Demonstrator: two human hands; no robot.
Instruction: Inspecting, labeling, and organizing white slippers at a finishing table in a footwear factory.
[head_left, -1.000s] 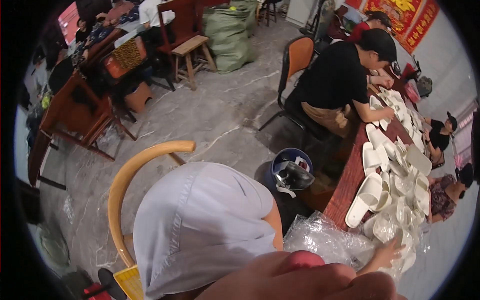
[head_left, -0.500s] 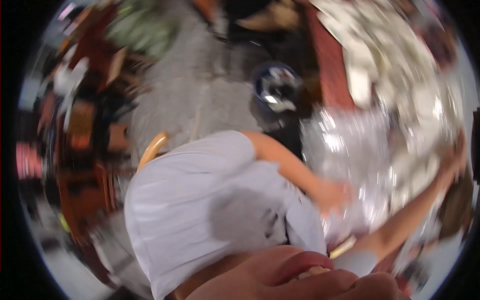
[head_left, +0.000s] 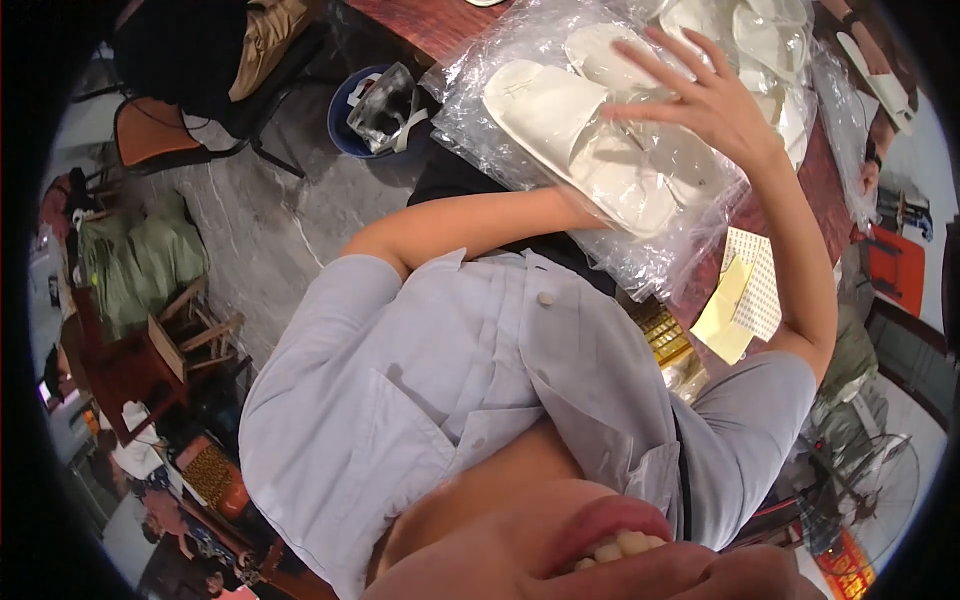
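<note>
From where I stand, the fingers of the right hand are splayed wide and grip nothing, poised over a pair of off-white, wide-strapped slide slippers; whether a fingertip brushes the plastic there, I can't tell. The left hand sits low against the near edge of the pair, its fingers mostly hidden, so I can't say whether they pinch anything.

The pair lies just in front of the person's chest, on crinkled, transparent plastic bags spread at the edge of a dark red wooden surface. I'd judge the slippers light and bendy, probably moulded foam, hard to break but easily scuffed. The film is the trickier part (thin, shiny stuff, likely to slide and cling). I'd take hold by the sole's edges near the heel, or hook the broad strap, and pinch the film separately at its rim.

Beyond the right hand lie more white slippers, with a yellow slip of paper nearer the right arm. Farther off, on the grey floor, stand a round blue bin and an orange-backed chair
</note>
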